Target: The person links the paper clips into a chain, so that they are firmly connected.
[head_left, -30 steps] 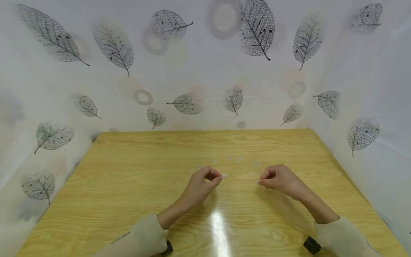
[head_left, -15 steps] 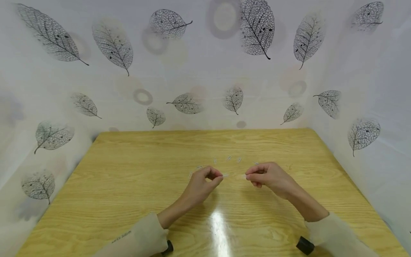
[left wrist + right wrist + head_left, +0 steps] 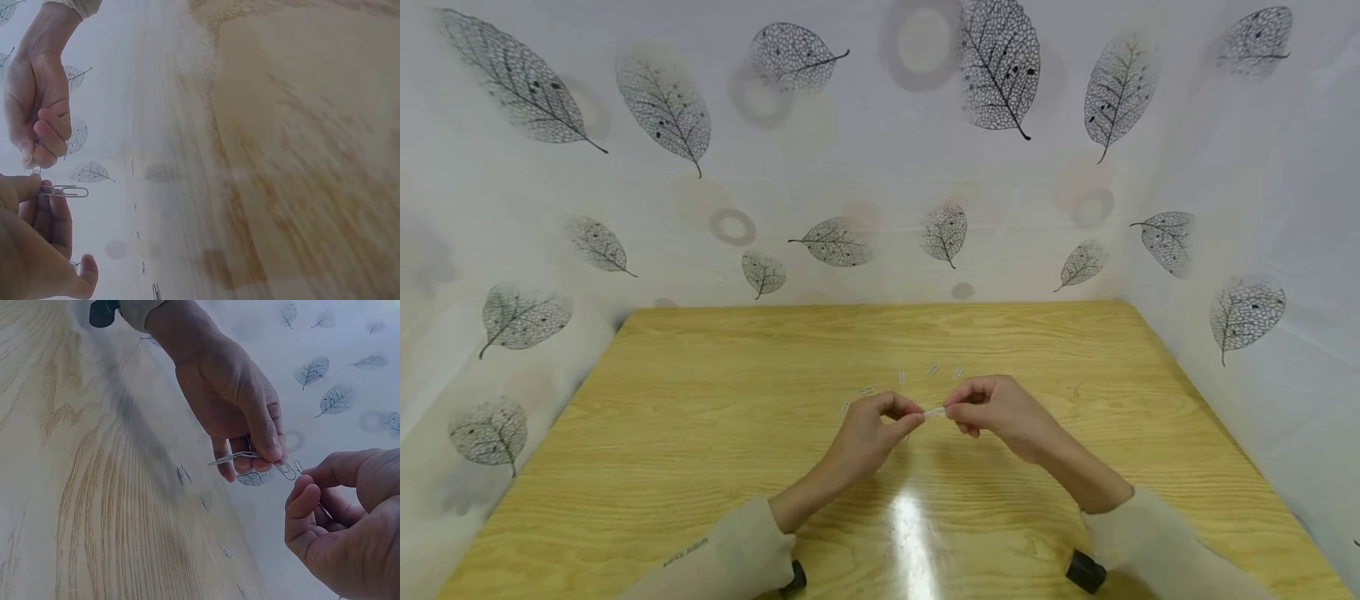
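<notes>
My left hand (image 3: 868, 433) pinches a silver paper clip (image 3: 287, 470) between thumb and forefinger, over the middle of the table. In the left wrist view, more linked paper clips (image 3: 65, 191) stick out from its other side. My right hand (image 3: 1000, 417) pinches another paper clip (image 3: 299, 465) at its end. The two clips' ends are very close together between the fingertips; whether they are hooked cannot be told. The fingers hide part of each clip.
Several loose paper clips (image 3: 933, 369) lie in a loose arc on the wooden table (image 3: 715, 417) behind the hands. A leaf-print cloth (image 3: 865, 167) stands around the table's back and sides. Black wrist devices (image 3: 1086, 572) sit below the sleeves.
My right hand has moved left with its paper clip until it is close to the left hand's clip. The left hand has stayed nearly still.
</notes>
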Demonstrator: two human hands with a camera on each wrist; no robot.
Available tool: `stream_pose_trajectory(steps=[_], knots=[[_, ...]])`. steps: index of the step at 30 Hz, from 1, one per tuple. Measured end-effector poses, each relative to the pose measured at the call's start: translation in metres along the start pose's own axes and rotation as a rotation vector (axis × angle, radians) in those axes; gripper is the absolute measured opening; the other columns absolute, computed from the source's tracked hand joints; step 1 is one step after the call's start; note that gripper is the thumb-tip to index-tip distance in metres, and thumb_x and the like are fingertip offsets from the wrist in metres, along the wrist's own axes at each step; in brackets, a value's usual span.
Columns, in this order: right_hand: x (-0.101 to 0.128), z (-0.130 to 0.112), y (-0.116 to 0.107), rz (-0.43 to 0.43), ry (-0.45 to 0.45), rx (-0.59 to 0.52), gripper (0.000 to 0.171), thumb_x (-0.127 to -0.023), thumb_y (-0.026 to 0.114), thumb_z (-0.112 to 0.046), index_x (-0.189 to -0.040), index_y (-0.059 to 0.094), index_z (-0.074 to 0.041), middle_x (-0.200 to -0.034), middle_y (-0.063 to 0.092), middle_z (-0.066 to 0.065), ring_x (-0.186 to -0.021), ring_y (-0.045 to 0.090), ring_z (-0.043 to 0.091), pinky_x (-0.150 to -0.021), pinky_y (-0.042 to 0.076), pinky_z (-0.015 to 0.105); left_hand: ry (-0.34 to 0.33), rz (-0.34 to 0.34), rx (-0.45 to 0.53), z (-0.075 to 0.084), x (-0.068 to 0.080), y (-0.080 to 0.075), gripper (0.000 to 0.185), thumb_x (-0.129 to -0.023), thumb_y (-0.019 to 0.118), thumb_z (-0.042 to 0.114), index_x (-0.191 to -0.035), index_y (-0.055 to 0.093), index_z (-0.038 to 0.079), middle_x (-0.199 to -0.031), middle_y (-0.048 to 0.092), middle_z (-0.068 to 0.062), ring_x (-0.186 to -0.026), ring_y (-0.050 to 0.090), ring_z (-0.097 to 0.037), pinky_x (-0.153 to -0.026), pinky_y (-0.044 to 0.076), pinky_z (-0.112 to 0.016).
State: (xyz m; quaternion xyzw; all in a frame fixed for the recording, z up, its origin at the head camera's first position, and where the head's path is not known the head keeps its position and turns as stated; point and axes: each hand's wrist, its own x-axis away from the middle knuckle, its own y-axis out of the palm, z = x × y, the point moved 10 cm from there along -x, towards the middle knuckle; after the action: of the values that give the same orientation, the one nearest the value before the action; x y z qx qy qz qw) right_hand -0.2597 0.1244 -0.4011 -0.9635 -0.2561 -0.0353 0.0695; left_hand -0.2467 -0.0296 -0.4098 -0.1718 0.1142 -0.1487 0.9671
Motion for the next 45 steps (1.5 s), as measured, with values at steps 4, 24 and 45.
stream_pose_trajectory(steps=[4,24,45], knots=[[-0.003,0.000,0.005,-0.001,0.003,0.007,0.021,-0.098,0.068,-0.005,-0.105,0.066,0.014,-0.080,0.065,0.008,-0.068,0.059,0.014,-0.065,0.052,0.026,-0.001,0.007,0.010,0.000,0.000,-0.001,0.008,-0.099,0.071,0.013,-0.099,0.075,0.006,-0.094,0.074,0.001,-0.091,0.066,-0.014,-0.078,0.055,-0.028],[-0.009,0.005,0.008,0.030,0.046,0.037,0.016,-0.097,0.068,-0.004,-0.103,0.068,0.010,-0.075,0.063,0.006,-0.064,0.056,0.013,-0.061,0.050,0.026,0.038,0.024,0.028,0.003,0.001,-0.003,0.006,-0.097,0.074,0.010,-0.097,0.076,0.005,-0.096,0.076,-0.001,-0.095,0.069,-0.017,-0.083,0.057,-0.030],[-0.008,0.007,0.011,0.034,0.097,0.031,0.022,-0.094,0.066,-0.004,-0.105,0.065,0.015,-0.070,0.060,0.005,-0.064,0.053,0.014,-0.061,0.048,0.026,0.272,0.065,-0.094,0.020,0.004,-0.006,0.007,-0.088,0.080,0.000,-0.091,0.076,0.005,-0.095,0.077,-0.001,-0.094,0.072,-0.017,-0.095,0.055,-0.045]])
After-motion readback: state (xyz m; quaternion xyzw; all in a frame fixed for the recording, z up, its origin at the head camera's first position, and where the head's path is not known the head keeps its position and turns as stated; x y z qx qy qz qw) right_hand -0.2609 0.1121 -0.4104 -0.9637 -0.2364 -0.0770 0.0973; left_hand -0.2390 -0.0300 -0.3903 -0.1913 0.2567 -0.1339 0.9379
